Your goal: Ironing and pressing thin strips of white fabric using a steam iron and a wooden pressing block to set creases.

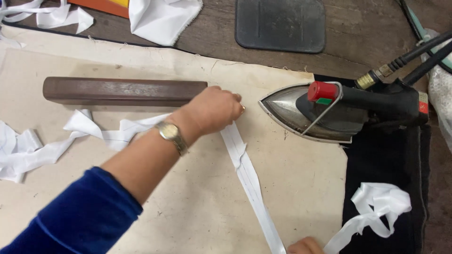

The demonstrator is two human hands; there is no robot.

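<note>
At the near edge, only the knuckles of the right hand (pixel 306 246) are seen, resting on the near end of a white fabric strip (pixel 249 181); whether that hand is closed on it cannot be told. Just to its right, a loose tangle of white strip (pixel 376 207) is lain on a black cloth (pixel 391 164). The strip is stretched from there diagonally up and left across the cream pressing cloth (pixel 197 207) that covers the surface. Its far end is pinched under the curled fingers of the left hand (pixel 214 110), which is reached in from the near left on an arm with a blue sleeve (pixel 80 216) and a wristwatch (pixel 170 134). More strip is trailed off to the left in folds. Just beyond the left hand a dark wooden block (pixel 122 91) is laid lengthwise, and to the right a steam iron (pixel 329 110) is set flat, its tip near the fingers. Farther off, a dark mat (pixel 280 23) and white fabric scraps (pixel 160 19) are seen.
</note>
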